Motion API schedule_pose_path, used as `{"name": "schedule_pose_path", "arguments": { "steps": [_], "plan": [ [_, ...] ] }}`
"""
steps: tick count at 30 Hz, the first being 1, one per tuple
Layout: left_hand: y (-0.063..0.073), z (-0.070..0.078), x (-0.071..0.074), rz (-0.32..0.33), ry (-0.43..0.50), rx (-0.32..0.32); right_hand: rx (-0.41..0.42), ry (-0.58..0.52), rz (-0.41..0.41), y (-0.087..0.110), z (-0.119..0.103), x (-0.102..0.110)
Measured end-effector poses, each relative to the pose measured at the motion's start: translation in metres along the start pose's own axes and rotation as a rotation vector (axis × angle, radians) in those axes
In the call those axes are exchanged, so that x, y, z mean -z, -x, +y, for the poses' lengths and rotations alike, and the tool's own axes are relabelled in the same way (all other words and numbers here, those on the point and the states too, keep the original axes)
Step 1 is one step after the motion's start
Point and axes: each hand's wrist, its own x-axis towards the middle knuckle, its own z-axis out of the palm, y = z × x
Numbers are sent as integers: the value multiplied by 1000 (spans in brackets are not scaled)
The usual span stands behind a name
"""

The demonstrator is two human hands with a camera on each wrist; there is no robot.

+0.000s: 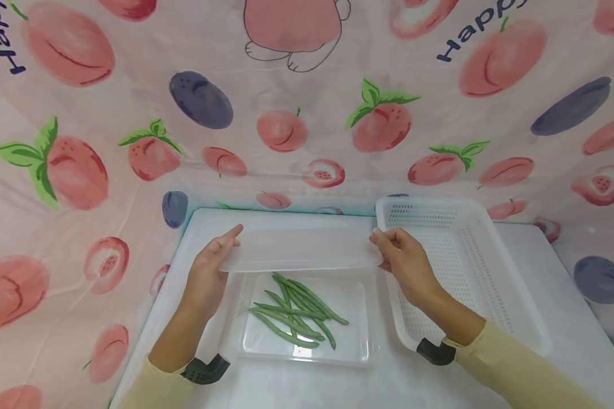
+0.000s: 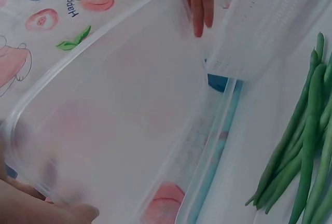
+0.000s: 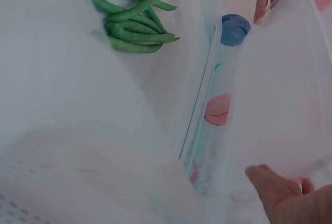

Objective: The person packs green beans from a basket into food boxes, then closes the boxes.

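A translucent plastic lid [image 1: 302, 250] is raised and tilted between both hands, above the far side of a clear plastic container [image 1: 355, 301]. My left hand [image 1: 207, 275] holds the lid's left end; in the left wrist view its thumb lies over the edge with the other fingers behind. At the opposite end, my right hand [image 1: 409, 264] pinches the lid between thumb and fingers. Several green beans [image 1: 297, 312] lie in a loose pile inside the uncovered container. The right wrist view shows the lid [image 3: 280, 94] apart from the beans.
To the right stands a white perforated basket [image 1: 506, 267], partly behind my right forearm. Everything rests on a white table [image 1: 297, 389]. A pink cloth [image 1: 297, 91] printed with fruit hangs behind and to the left of the table.
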Motion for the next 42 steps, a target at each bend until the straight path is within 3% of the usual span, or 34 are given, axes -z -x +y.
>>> {"name": "schedule_pose_path", "arguments": {
  "steps": [3,7,12,16,20,25,28,37,42],
  "plan": [
    [4,-4,8,-58,-120,12,-33,67,-40,3,5,2],
    [8,-11,18,-159,-304,-49,-89,169,-105,8,12,0],
    [9,-17,23,-192,-478,-87,-109,301,-200,12,18,-4],
    [12,-19,22,-168,-608,-19,-71,376,-256,14,21,-7],
    [16,-19,19,-157,-721,105,0,471,-282,19,22,-12],
    [19,-20,18,-164,-757,254,83,598,-327,30,22,-20],
    [19,-23,18,-179,-755,284,69,623,-355,38,21,-25],
    [27,-29,19,-192,-796,194,11,588,-305,51,20,-37],
    [33,-28,21,-192,-830,153,24,564,-294,58,23,-43]
  ]
}}
